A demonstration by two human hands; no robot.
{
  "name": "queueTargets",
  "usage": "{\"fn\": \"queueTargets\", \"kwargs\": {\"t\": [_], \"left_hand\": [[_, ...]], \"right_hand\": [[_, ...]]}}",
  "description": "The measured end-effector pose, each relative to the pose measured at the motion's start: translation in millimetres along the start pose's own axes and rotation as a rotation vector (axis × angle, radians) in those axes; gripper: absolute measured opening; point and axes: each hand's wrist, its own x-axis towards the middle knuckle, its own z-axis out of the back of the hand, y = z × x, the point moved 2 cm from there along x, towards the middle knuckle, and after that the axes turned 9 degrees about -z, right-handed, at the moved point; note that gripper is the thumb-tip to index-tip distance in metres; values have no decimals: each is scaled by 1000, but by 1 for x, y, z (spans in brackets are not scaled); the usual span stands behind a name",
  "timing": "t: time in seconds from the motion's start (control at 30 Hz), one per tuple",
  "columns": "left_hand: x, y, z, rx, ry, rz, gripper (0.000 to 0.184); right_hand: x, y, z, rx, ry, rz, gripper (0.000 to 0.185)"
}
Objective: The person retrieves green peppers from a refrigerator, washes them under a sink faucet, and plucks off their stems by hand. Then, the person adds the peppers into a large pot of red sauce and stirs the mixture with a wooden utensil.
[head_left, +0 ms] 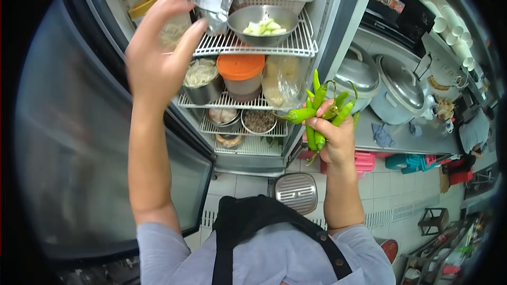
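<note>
My right hand (pixel 338 137) is closed around a bunch of long green chili peppers (pixel 319 103), their stems pointing several ways, in front of the fridge's right edge. My left hand (pixel 161 53), slightly blurred, is raised at the upper left of the open fridge. Its thumb and fingers are apart, beside a silver pouch (pixel 213 10) on the top shelf; whether they touch the pouch I cannot tell. Right of the pouch, a metal bowl (pixel 240 24) holds pale green cut pieces. Behind it stands a white basket (pixel 296 1) of tomatoes.
Lower wire shelves hold an orange-lidded tub (pixel 241 68), a metal pot of pale shreds (pixel 202 82) and a bagged item (pixel 282 82). The fridge door (pixel 105 153) stands open at left. At right, lidded cookers (pixel 401 87) sit on a counter; a stool (pixel 296 192) is below.
</note>
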Motion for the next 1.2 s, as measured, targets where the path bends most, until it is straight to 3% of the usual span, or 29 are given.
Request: {"fn": "queueTargets", "kwargs": {"t": [0.1, 0.2, 0.3, 0.4, 0.47, 0.5, 0.6, 0.73, 0.97, 1.07, 1.1, 1.17, 1.2], "left_hand": [[-73, -63, 87, 159, -235, -5, 29], [-135, -98, 231, 655, -308, -88, 19], [-166, -160, 366, 1562, -400, -246, 11], [-189, -173, 449, 1166, -737, -78, 36], [-214, -160, 495, 999, -705, 243, 42], [-248, -143, 543, 844, -691, 332, 60], [-231, -153, 480, 310, -887, 704, 77], [-215, -174, 448, 36, -877, 845, 86], [-232, -261, 371, -156, -697, 710, 73], [-220, -302, 301, -116, -474, 547, 72], [-225, -310, 280, -246, -534, 547, 78], [-212, -322, 228, -173, -393, 577, 70], [-189, -332, 197, -210, -338, 687, 65]], "right_hand": [[-28, -23, 16, 0, -26, -103, 21], [-55, -55, 35, -21, -81, -225, 22], [-86, -79, 30, -91, -138, -346, 21], [-112, -104, 15, -94, -104, -411, 20], [-130, -114, -4, -84, -69, -429, 21], [-139, -117, -13, -83, -54, -437, 21], [-165, -118, -29, -84, 12, -492, 21], [-198, -115, -31, -53, 74, -517, 22], [-228, -90, 12, -53, 43, -496, 24], [-241, -69, 43, -74, 7, -458, 24], [-246, -62, 56, -79, 1, -448, 24], [-258, -54, 86, -76, -13, -426, 25], [-264, -48, 96, -84, -28, -427, 26]]}}
